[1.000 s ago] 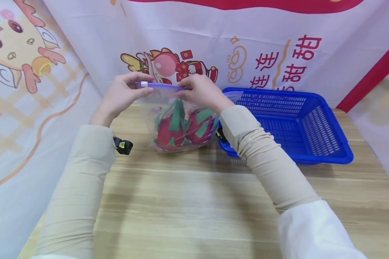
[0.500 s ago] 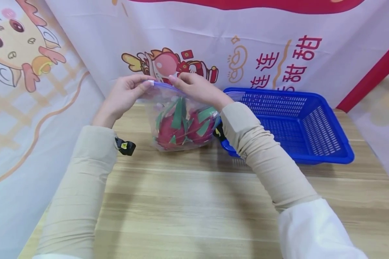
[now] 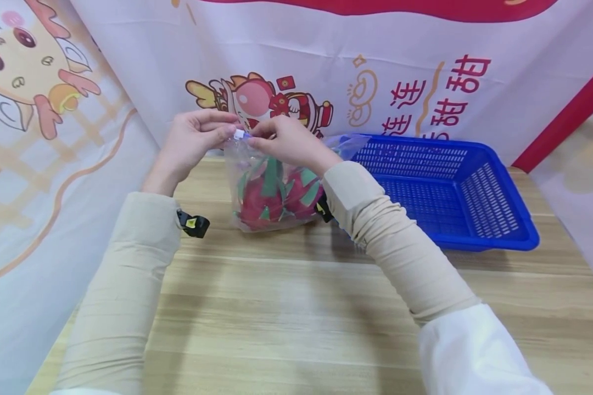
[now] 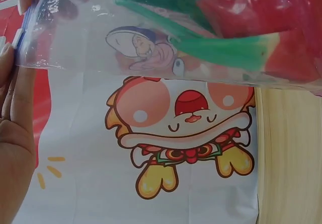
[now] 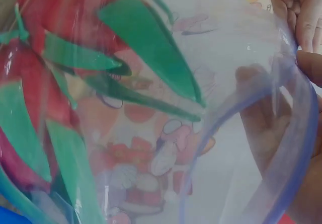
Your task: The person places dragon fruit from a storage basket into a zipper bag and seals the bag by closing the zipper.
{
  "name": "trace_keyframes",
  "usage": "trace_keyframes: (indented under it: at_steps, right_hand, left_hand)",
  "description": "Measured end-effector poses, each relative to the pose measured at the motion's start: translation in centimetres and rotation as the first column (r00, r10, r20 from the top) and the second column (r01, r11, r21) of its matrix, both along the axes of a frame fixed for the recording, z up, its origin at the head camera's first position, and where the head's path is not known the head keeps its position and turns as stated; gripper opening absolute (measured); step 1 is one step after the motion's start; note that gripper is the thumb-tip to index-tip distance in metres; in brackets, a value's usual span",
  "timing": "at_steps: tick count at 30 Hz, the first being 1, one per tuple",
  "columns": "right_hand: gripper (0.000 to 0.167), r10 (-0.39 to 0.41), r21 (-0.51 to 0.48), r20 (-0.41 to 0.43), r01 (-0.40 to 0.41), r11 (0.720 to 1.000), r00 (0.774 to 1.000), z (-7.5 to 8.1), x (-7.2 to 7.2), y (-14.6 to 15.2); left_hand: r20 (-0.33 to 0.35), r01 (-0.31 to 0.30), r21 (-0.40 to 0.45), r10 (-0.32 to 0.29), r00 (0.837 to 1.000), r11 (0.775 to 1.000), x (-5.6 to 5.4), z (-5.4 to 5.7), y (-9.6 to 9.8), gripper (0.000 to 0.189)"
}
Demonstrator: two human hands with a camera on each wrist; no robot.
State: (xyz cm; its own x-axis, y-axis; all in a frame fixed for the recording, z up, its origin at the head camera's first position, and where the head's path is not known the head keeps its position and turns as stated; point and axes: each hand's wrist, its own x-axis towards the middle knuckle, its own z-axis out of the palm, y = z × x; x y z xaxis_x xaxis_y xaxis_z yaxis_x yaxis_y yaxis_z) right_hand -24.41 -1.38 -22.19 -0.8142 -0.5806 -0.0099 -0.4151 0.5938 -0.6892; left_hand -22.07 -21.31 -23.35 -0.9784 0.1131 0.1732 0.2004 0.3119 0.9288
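A clear zip bag (image 3: pixel 237 181) with a purple-blue zip edge stands on the table, holding two red dragon fruits (image 3: pixel 261 198) (image 3: pixel 300 192) with green leaf-like scales. At its upper left corner, my left hand (image 3: pixel 188 142) pinches the edge by a white slider (image 3: pixel 239 134). Close beside it, my right hand (image 3: pixel 291 144) pinches the zip edge between thumb and fingers. In the right wrist view, the two zip strips (image 5: pixel 302 158) bow apart away from the pinched corner. The left wrist view shows the left hand (image 4: pixel 15 138) at the bag's zip end.
A blue perforated basket (image 3: pixel 489 241) stands right of the bag, behind the right forearm. Printed cloth (image 3: pixel 286 44) hangs behind and at the left. The wooden table (image 3: pixel 277 318) extends toward the front.
My right hand has moved left along the zip edge, close to my left hand; its thumb and fingers have come together. The slider corner has shifted slightly right with my left hand.
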Motion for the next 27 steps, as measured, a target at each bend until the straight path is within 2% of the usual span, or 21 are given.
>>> trace_keyframes:
  at_steps: [8,15,18,22,27]
  right_hand:
    - [0.032,-0.058,-0.004,-0.056,0.058,0.998,0.997,0.0,0.2,-0.7]
    - [0.025,-0.087,-0.05,-0.052,0.084,0.995,0.995,0.0,0.3,-0.6]
    - [0.024,-0.08,-0.074,-0.041,0.077,0.994,0.996,0.1,0.3,-0.4]
    - [0.023,-0.077,-0.063,-0.017,0.076,0.995,0.997,0.3,0.4,0.2]
    - [0.023,-0.106,-0.058,0.007,0.107,0.993,0.994,0.7,0.3,1.2]
  left_hand:
    - [-0.037,-0.003,-0.052,0.001,0.999,0.999,-0.1,-0.1,0.6,0.027]
    - [-0.102,-0.089,-0.132,0.075,0.992,0.987,-0.1,-0.2,1.3,0.027]
    - [-0.103,-0.108,-0.151,0.093,0.99,0.983,0.0,0.0,1.4,0.029]
    - [-0.086,-0.133,-0.137,0.122,0.989,0.982,0.1,0.1,1.2,0.03]
    - [-0.072,-0.17,-0.039,0.167,0.983,0.985,0.1,0.3,1.2,0.03]
